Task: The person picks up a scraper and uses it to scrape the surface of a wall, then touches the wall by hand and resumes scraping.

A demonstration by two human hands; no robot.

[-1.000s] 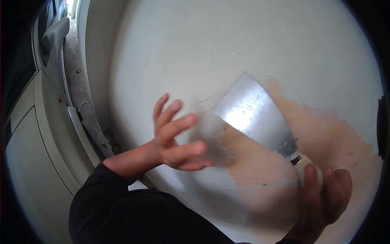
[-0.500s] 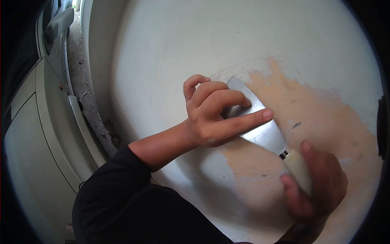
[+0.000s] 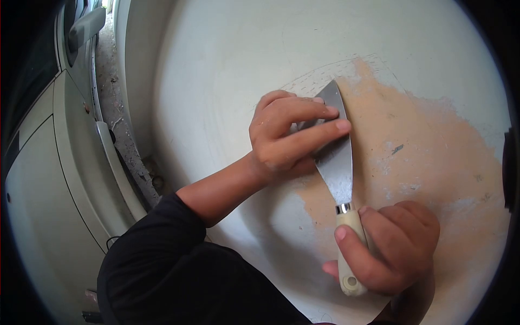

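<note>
A putty knife [image 3: 338, 168] with a wide metal blade and a cream handle lies over a pale surface [image 3: 233, 59] that bears an orange-tan patch [image 3: 422, 135]. The handle is in the grip of my right hand [image 3: 395, 244], its thumb and fingers around it. My left hand [image 3: 295, 130] rests on the blade with two fingertips, the fingers spread somewhat; its thumb and the blade's left edge are partly hidden. The blade's tip points up, over the patch's left border. Whether something lies beneath the blade is hidden.
At the left is a light-coloured car [image 3: 49, 195] with a door mirror [image 3: 86, 27] and a long side strip [image 3: 119, 173]. Rough, littered ground [image 3: 114, 103] shows between the car and the pale surface. A dark object [image 3: 509, 170] stands at the right edge.
The putty knife has turned to point more upright, its handle swinging left with my right hand. My left fingers have shifted slightly up and left on the blade.
</note>
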